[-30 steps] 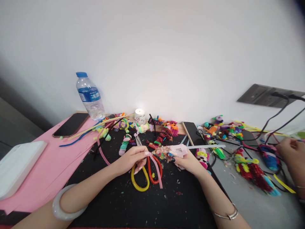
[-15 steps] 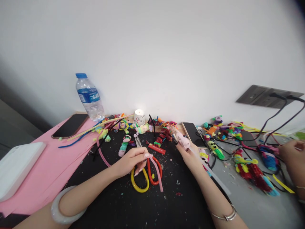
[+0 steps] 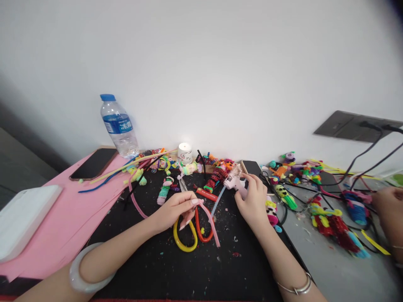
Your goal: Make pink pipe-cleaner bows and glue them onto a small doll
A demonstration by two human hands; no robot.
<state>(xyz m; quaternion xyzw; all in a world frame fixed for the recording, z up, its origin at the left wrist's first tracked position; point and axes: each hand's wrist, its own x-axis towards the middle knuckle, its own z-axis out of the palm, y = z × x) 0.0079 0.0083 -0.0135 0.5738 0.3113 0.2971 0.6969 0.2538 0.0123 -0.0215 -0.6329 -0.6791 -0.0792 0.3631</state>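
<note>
The glue gun has moved away from the pink strip to beside the red doll; the right hand's fingers meet its handle, grip unclear. The left hand pinches the strip above the scissors.

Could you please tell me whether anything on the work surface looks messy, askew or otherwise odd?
Yes, mildly: small scraps litter the black mat, and the glue gun by the right hand has a front end crusted with residue. The paper cup near the wall also seems to stand upside down. No liquid spill shows.
</note>
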